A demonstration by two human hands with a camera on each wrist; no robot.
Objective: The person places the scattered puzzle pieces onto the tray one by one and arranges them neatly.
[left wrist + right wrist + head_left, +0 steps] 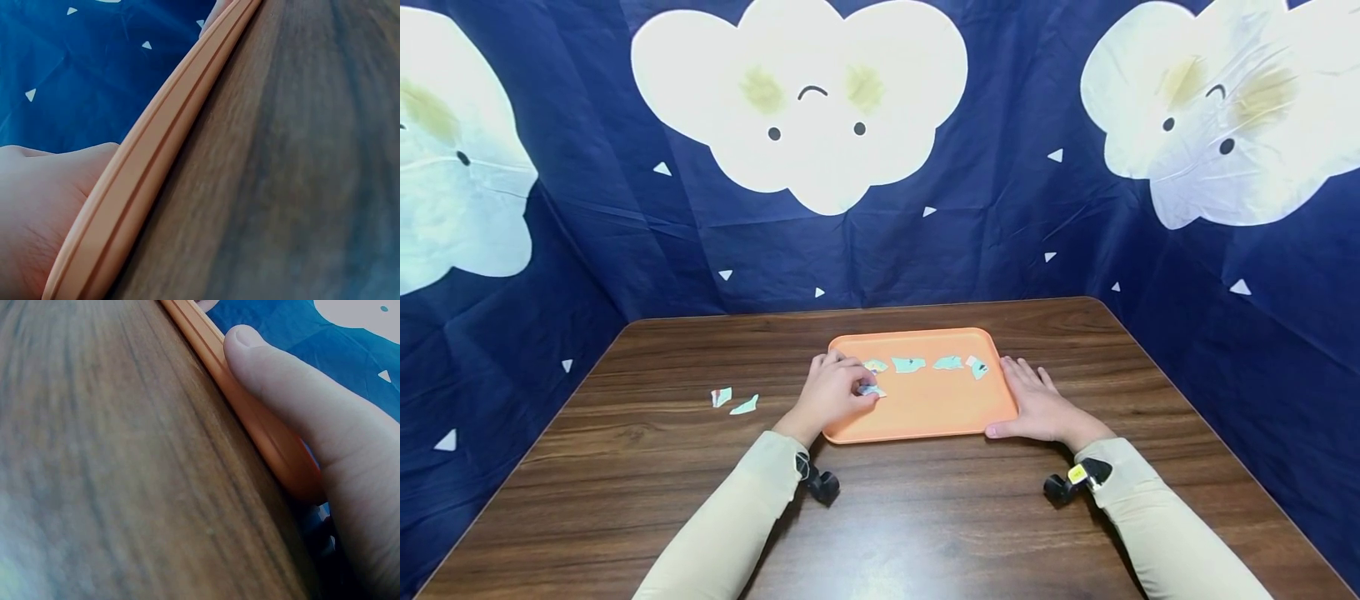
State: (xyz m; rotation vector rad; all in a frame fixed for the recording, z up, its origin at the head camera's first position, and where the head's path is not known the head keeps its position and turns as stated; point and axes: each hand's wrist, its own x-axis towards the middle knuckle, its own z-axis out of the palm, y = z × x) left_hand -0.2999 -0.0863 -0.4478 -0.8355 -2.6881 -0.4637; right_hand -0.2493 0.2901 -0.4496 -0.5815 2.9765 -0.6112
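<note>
An orange tray (936, 408) lies on the table, bearing several pale-green torn paper pieces. My left hand (835, 387) reaches over the tray's left side, thumb and fingers curled at a printed paper piece (872, 391), partly covered by the fingers. Just beyond it lies a piece with yellow (876, 365); farther right in the same row are a wide piece (908, 365), a ragged piece (947, 363) and a piece with a white corner (978, 368). At the tray's right edge rests my right hand (1037, 404), fingers extended, with its thumb (281, 375) against the near rim in the right wrist view.
On the wooden table (925, 517), left of the tray, lie a paper piece with a red mark (722, 397) and a slender green piece (745, 405). Dark blue cloth (865, 258) with white clouds stands around the table's back and sides.
</note>
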